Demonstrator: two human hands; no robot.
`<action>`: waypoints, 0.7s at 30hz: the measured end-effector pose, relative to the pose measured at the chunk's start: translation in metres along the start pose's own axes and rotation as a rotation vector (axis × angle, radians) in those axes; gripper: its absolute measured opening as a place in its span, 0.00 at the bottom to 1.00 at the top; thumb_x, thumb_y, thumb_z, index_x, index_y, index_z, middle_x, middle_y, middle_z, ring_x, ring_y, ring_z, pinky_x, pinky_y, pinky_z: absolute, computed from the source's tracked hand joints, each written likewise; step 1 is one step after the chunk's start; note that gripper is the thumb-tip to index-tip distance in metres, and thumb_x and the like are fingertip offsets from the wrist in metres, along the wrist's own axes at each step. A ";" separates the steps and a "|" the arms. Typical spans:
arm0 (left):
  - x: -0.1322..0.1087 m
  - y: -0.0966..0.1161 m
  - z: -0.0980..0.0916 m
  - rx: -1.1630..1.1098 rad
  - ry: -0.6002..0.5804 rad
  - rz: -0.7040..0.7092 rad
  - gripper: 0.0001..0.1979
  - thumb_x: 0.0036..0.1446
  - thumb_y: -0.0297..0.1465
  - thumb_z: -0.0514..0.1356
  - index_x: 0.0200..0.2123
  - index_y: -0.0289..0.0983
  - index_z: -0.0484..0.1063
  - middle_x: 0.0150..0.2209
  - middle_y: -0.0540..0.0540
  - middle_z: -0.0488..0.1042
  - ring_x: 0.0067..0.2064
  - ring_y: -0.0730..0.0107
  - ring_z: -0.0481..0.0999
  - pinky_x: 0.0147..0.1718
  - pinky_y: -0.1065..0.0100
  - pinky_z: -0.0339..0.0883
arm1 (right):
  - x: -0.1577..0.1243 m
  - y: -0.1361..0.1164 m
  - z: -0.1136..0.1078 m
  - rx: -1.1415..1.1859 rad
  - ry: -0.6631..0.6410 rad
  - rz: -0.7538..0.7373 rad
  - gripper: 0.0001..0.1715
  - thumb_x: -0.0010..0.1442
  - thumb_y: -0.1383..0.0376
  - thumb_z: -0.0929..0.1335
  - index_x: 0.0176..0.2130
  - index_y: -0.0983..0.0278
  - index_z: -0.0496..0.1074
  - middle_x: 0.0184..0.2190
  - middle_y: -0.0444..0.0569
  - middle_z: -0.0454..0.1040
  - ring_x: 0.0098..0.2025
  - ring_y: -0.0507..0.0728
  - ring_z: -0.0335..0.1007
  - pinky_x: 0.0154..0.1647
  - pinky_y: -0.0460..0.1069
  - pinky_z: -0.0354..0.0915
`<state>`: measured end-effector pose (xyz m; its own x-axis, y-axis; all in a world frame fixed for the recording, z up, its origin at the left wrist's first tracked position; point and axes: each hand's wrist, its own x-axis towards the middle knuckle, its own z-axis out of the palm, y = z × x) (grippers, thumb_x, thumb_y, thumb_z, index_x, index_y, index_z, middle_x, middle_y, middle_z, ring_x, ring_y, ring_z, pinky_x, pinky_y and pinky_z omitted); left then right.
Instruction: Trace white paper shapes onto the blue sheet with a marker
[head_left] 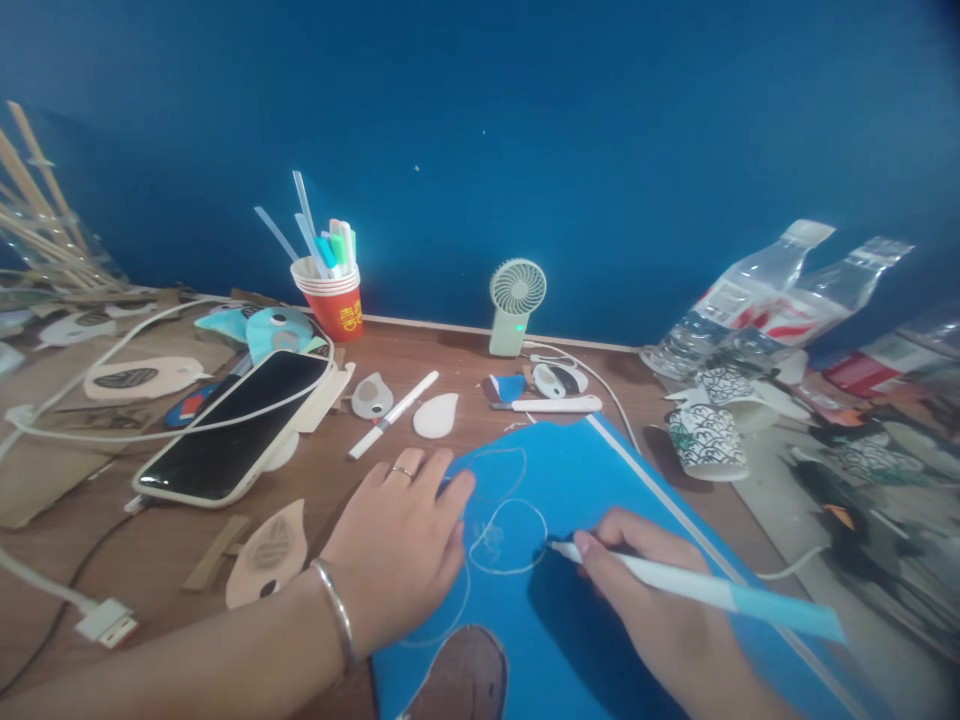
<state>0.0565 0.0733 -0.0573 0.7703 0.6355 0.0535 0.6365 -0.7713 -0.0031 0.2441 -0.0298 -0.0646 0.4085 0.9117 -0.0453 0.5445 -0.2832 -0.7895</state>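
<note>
My right hand (pixel 637 570) grips a white marker pen (pixel 675 582) with a light blue rear end. Its tip rests on a blue sheet (pixel 585 470), at the right edge of a drawn white circle (pixel 510 538). Fainter rounded outlines lie above and below that circle. Palm down, my left hand (pixel 401 535) presses on the sheet's left side with its fingers loosely spread, a ring and a bracelet on it. Near the bottom, the brown tabletop shows through a rounded cut-out (pixel 469 675) in the sheet.
Behind the sheet lie a craft knife (pixel 555 405), a grey-and-white pen (pixel 394 415) and a white drop-shaped piece (pixel 435 415). A phone (pixel 236 430) and a red paper cup (pixel 334 300) of pens stand left. A small fan (pixel 514 305) is by the wall, plastic bottles (pixel 750 290) right.
</note>
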 end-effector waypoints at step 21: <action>0.001 0.000 0.001 -0.005 -0.002 0.006 0.15 0.55 0.30 0.46 0.45 0.39 0.61 0.47 0.42 0.62 0.46 0.54 0.61 0.39 0.54 0.60 | 0.003 0.000 0.001 -0.001 -0.002 0.029 0.18 0.51 0.58 0.63 0.16 0.63 0.59 0.12 0.40 0.61 0.16 0.49 0.55 0.17 0.44 0.50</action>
<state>0.0576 0.0743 -0.0586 0.7744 0.6306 0.0516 0.6314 -0.7755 0.0018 0.2442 -0.0270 -0.0658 0.4226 0.9036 -0.0699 0.5328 -0.3101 -0.7874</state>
